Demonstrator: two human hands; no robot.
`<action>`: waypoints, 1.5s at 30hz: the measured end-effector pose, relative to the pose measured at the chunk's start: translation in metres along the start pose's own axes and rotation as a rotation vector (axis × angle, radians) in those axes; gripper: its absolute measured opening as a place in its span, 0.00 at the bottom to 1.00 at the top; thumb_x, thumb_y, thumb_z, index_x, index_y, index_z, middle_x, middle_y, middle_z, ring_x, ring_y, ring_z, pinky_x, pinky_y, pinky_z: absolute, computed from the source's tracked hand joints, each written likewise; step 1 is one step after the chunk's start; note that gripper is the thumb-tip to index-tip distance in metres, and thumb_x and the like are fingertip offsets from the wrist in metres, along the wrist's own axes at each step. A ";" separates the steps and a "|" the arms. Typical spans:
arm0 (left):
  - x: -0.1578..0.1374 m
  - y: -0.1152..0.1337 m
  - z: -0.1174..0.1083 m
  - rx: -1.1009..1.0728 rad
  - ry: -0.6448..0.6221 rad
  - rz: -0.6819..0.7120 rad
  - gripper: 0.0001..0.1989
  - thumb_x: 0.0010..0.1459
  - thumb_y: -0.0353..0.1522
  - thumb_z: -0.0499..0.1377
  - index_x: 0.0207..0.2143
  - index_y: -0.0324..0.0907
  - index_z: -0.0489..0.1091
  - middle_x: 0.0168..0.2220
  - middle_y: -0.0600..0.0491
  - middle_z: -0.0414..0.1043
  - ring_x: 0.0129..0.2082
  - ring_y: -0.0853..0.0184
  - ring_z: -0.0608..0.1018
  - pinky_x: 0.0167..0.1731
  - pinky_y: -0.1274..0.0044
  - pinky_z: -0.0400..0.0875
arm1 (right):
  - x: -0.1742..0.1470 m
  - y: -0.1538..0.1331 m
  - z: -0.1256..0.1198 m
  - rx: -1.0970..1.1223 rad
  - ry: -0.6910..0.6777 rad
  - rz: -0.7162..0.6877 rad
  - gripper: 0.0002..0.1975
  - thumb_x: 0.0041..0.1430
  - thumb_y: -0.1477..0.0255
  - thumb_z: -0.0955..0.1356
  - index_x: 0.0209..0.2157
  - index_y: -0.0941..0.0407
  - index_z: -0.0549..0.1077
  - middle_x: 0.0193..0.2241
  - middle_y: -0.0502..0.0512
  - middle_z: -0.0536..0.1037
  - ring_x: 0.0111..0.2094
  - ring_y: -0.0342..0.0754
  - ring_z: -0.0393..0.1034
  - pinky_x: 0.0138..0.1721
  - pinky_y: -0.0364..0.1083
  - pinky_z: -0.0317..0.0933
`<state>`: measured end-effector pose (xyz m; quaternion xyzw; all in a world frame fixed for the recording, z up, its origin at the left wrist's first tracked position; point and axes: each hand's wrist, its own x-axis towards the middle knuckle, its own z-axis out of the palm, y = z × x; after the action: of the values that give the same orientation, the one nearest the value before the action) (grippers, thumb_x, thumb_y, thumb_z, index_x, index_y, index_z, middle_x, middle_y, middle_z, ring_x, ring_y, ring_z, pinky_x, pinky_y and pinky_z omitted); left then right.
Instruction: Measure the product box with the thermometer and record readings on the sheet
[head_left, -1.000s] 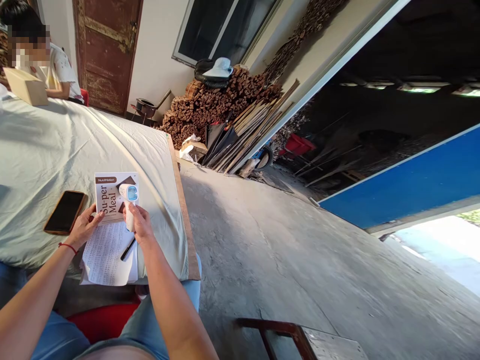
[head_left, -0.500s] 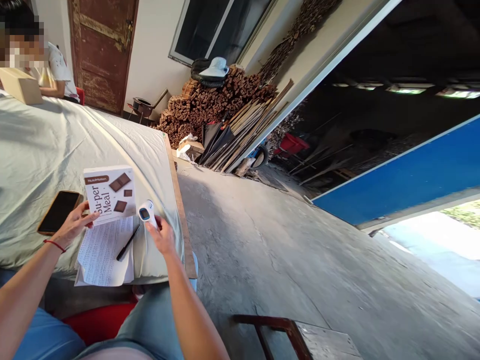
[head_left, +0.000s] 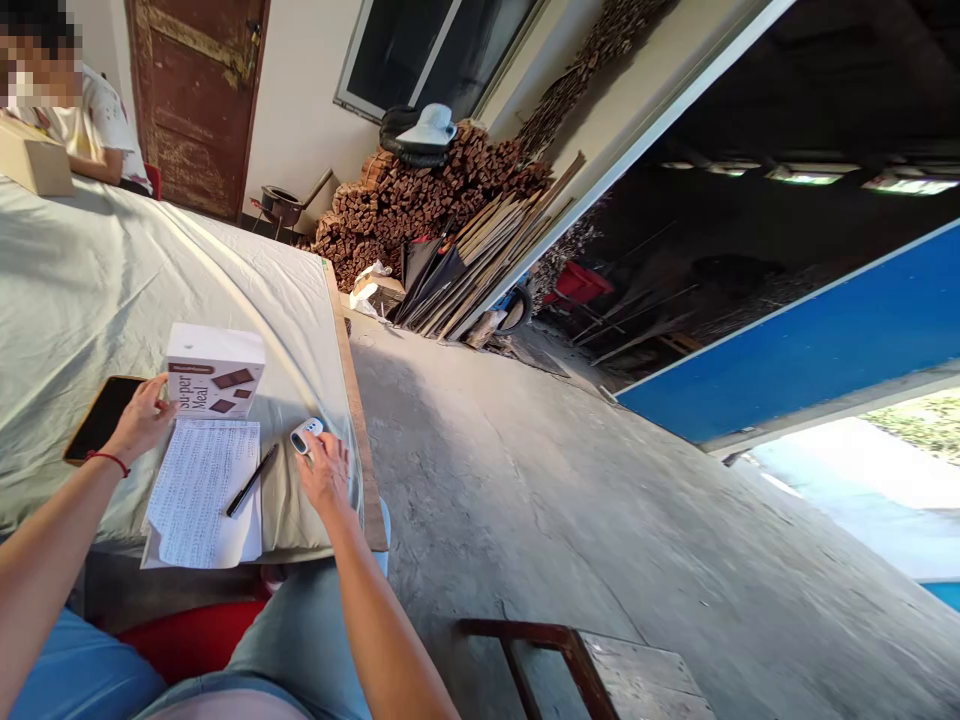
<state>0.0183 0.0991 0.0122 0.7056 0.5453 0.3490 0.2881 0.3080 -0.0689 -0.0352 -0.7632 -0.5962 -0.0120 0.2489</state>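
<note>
A white box printed "Su-per Meal" with brown chocolate pictures stands upright on the cloth-covered table. My left hand is at its lower left edge, fingers curled against the side. Low over the table's right part, or resting on it, is a white infrared thermometer, its small screen toward me. My right hand is closed around it and hides its handle. Handwritten sheets of paper lie before the box, with a black pen slanting across their right edge. Left of my left hand lies a phone in an orange-edged case.
Across the table sits a person beside a cardboard box. Stacked firewood and leaning sticks line the wall. A wooden stool stands on the concrete floor at the lower right.
The box has gone from being held tilted, front facing up, to standing upright on the table. The thermometer has come down and turned in my right hand, slightly to the right.
</note>
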 end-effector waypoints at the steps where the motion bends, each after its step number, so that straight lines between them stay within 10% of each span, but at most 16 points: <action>1: -0.002 -0.001 0.001 0.038 0.047 -0.020 0.24 0.58 0.41 0.58 0.54 0.38 0.67 0.50 0.44 0.71 0.36 0.63 0.77 0.45 0.63 0.76 | 0.001 -0.007 0.003 0.018 -0.037 -0.096 0.18 0.67 0.73 0.70 0.56 0.50 0.79 0.49 0.60 0.77 0.51 0.57 0.70 0.53 0.53 0.62; 6: -0.037 0.003 0.011 0.159 0.187 -0.009 0.16 0.55 0.38 0.60 0.44 0.41 0.67 0.41 0.46 0.71 0.46 0.55 0.76 0.51 0.62 0.75 | 0.008 -0.036 0.013 -0.032 -0.214 -0.385 0.17 0.71 0.78 0.65 0.51 0.48 0.82 0.42 0.57 0.76 0.45 0.52 0.68 0.48 0.50 0.60; 9: -0.064 0.009 0.020 0.222 -0.096 0.197 0.12 0.59 0.39 0.56 0.42 0.44 0.71 0.43 0.49 0.75 0.37 0.62 0.78 0.43 0.68 0.77 | 0.013 -0.039 0.011 -0.109 -0.284 -0.460 0.16 0.70 0.79 0.64 0.48 0.51 0.83 0.40 0.57 0.76 0.43 0.52 0.68 0.46 0.50 0.60; 13: -0.088 0.016 0.030 0.339 -0.401 0.458 0.15 0.61 0.36 0.54 0.47 0.45 0.77 0.54 0.47 0.78 0.50 0.57 0.80 0.51 0.66 0.76 | 0.015 -0.027 0.000 -0.120 -0.292 -0.526 0.13 0.70 0.78 0.65 0.44 0.52 0.81 0.40 0.56 0.77 0.43 0.52 0.69 0.47 0.51 0.61; 18: -0.110 0.017 0.038 0.496 -0.494 0.547 0.23 0.62 0.37 0.59 0.59 0.47 0.74 0.61 0.46 0.75 0.63 0.53 0.74 0.63 0.60 0.68 | 0.010 -0.010 -0.005 0.189 -0.087 -0.388 0.07 0.68 0.75 0.65 0.42 0.53 0.75 0.38 0.57 0.78 0.42 0.53 0.72 0.45 0.51 0.66; 22: -0.126 0.016 0.048 0.609 -0.627 0.607 0.52 0.44 0.51 0.71 0.70 0.45 0.63 0.74 0.42 0.56 0.75 0.45 0.56 0.72 0.52 0.50 | 0.003 -0.021 0.010 0.698 0.038 -0.086 0.04 0.64 0.68 0.65 0.37 0.52 0.72 0.30 0.51 0.76 0.32 0.49 0.73 0.37 0.48 0.69; 30: -0.139 0.010 0.076 0.676 -0.456 0.632 0.51 0.50 0.51 0.69 0.71 0.41 0.59 0.74 0.38 0.54 0.74 0.43 0.57 0.70 0.50 0.51 | 0.015 -0.059 0.049 1.000 0.027 0.265 0.03 0.53 0.69 0.68 0.31 0.52 0.72 0.24 0.47 0.75 0.27 0.47 0.71 0.32 0.46 0.69; 45: -0.148 0.014 0.083 0.584 -0.342 0.597 0.34 0.65 0.49 0.57 0.68 0.43 0.63 0.71 0.39 0.60 0.72 0.46 0.61 0.69 0.50 0.54 | 0.006 -0.055 0.062 0.667 0.102 0.114 0.02 0.57 0.71 0.67 0.30 0.51 0.70 0.26 0.49 0.78 0.29 0.49 0.73 0.38 0.47 0.70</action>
<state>0.0694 -0.0503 -0.0521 0.9312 0.3382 0.1266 0.0497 0.2423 -0.0301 -0.0677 -0.6704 -0.5104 0.1592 0.5144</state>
